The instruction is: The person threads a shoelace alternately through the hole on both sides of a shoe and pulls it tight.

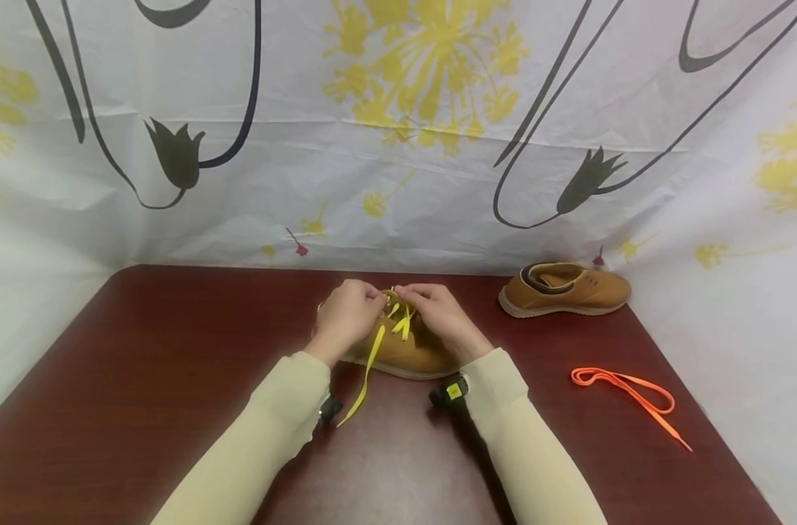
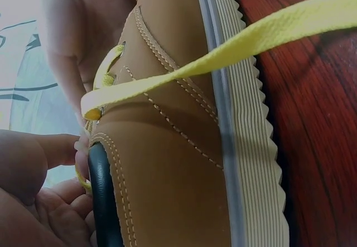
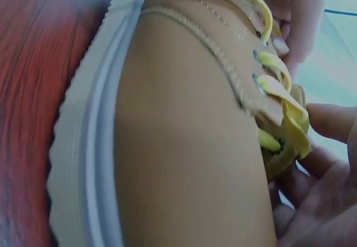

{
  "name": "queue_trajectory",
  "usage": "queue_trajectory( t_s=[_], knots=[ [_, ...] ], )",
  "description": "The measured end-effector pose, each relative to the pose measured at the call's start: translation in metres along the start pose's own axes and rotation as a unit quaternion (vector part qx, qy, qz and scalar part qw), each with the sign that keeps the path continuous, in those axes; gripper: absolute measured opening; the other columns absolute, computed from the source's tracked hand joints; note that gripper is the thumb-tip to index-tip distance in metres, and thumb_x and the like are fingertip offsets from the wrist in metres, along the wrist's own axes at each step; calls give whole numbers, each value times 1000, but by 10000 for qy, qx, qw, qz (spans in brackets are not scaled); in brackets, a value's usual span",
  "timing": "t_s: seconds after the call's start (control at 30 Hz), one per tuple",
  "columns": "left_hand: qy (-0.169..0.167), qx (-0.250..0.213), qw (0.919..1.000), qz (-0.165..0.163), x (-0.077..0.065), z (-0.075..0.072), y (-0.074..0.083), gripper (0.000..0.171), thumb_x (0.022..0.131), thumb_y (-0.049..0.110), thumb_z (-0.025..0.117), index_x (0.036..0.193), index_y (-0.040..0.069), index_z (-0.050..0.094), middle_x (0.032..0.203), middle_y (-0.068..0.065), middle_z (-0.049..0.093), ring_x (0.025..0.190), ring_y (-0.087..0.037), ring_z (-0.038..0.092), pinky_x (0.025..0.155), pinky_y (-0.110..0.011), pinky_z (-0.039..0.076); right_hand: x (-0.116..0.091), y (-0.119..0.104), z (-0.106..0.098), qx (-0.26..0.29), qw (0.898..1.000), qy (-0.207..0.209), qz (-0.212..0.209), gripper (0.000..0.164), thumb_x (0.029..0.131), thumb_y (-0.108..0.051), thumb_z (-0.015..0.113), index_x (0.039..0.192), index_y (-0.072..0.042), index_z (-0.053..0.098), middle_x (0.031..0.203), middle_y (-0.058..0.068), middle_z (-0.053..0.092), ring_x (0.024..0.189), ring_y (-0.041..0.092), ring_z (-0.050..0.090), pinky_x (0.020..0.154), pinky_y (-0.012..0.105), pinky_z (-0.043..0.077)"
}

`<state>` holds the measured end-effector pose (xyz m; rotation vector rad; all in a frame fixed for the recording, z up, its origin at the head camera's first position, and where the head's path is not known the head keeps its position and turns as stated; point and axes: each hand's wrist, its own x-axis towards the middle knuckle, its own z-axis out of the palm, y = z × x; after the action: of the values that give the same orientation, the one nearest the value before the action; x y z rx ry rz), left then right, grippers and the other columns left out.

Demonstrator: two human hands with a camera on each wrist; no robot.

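Observation:
A tan shoe (image 1: pixel 407 357) stands on the table with its toe to the right. Yellow shoelace (image 1: pixel 373 354) runs through its eyelets, and one long end hangs over the near side onto the table. My left hand (image 1: pixel 347 313) is at the shoe's opening, thumb and finger pinching the lace by the upper eyelets. From the toe side my right hand (image 1: pixel 442 315) reaches over the lacing, fingertips curled together at the lace close to the left ones. In the right wrist view, yellow crossings (image 3: pixel 276 85) pass over the eyelets; the far eyelet side is mostly hidden.
Another tan shoe (image 1: pixel 572 288), with no lace visible in it, stands at the table's back right corner. An orange shoelace (image 1: pixel 634 390) lies folded near the right edge. A patterned white cloth (image 1: pixel 385 160) hangs behind the dark red table (image 1: pixel 208 350).

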<state>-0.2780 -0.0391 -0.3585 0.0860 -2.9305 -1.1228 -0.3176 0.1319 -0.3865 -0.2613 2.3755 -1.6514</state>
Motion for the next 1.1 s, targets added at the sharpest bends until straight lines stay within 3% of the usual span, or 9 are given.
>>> queue_trajectory(
  t_s=[0.2, 0.47, 0.63, 0.8, 0.87, 0.97, 1.1],
  knots=[
    [31, 15, 10000, -57, 0, 1, 1, 25, 98, 33, 58, 99, 20, 79, 96, 3, 76, 82, -19, 66, 80, -42, 51, 2, -5, 5, 135, 9991, 206, 341, 35, 98, -39, 64, 107, -9, 78, 114, 7, 73, 115, 21, 60, 111, 41, 41],
    [7, 91, 9999, 66, 0, -2, 0, 22, 97, 28, 60, 96, 19, 79, 91, 3, 75, 77, -17, 65, 76, -39, 52, 6, -7, 10, 274, 9983, 391, 332, 23, 96, -24, 70, 106, -6, 79, 117, 8, 74, 112, 20, 63, 95, 32, 49],
    [-99, 272, 9977, 607, 2, -18, -2, 22, 100, 28, 62, 103, 14, 78, 94, -1, 76, 70, -17, 65, 65, -33, 51, 6, -7, 10, 251, 9980, 443, 367, 24, 96, -26, 70, 106, -6, 78, 119, 8, 73, 113, 21, 62, 95, 32, 48],
    [-223, 885, 9864, 1368, 14, -35, -12, 20, 97, 23, 67, 113, 14, 76, 112, -3, 75, 97, -23, 71, 85, -42, 56, 4, -7, 8, 324, 9976, 493, 351, 24, 96, -26, 70, 107, -6, 78, 121, 9, 72, 120, 22, 61, 102, 36, 47],
    [-496, 1027, 9796, 1652, 20, -35, -18, 22, 96, 20, 69, 116, 15, 75, 119, -3, 74, 111, -23, 68, 95, -44, 55, 4, -7, 7, 318, 9976, 499, 361, 24, 97, -26, 69, 107, -6, 78, 122, 9, 72, 122, 23, 60, 104, 38, 47],
    [-897, 844, 9738, 1913, 27, -29, -27, 24, 98, 22, 68, 120, 16, 75, 122, -2, 74, 112, -21, 68, 97, -42, 55, 4, -7, 8, 320, 9973, 557, 369, 25, 97, -27, 69, 107, -6, 78, 123, 9, 71, 122, 23, 60, 104, 39, 47],
    [-708, 451, 9761, 2005, 32, -19, -37, 21, 98, 24, 67, 115, 18, 78, 114, 0, 77, 105, -17, 71, 91, -37, 58, 4, -7, 10, 342, 9968, 638, 350, 25, 97, -28, 69, 109, -8, 78, 123, 8, 72, 118, 23, 61, 100, 38, 49]
  ],
)
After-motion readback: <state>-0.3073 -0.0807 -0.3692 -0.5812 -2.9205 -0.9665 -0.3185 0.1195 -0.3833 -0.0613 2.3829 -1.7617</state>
